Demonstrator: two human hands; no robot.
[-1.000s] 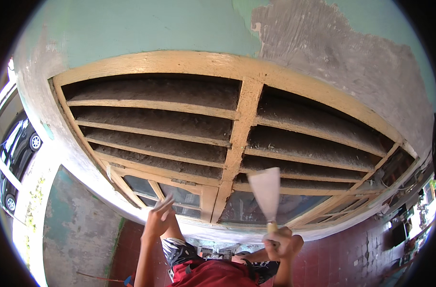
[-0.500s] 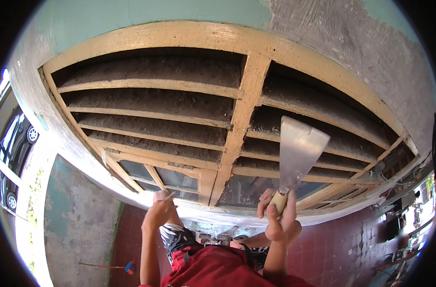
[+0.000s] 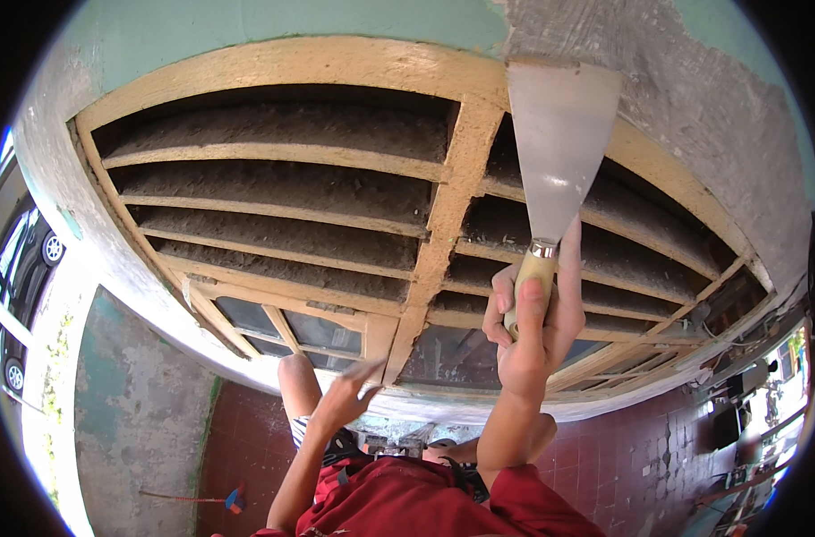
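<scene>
right hand (image 3: 531,322) clenched round wooden handle of putty knife (image 3: 555,152) | blade edge at window frame (image 3: 336,58) top | light, thin springy steel; grip handle | left hand (image 3: 340,398) empty, fingers spread

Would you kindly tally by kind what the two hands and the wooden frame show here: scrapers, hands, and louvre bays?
Scraper, wide metal blade, pale handle, gripped in the right hand: 1
Hands, right one and the free left hand: 2
Louvre bays in the wooden frame, split by its centre post: 2
Total: 5
</scene>
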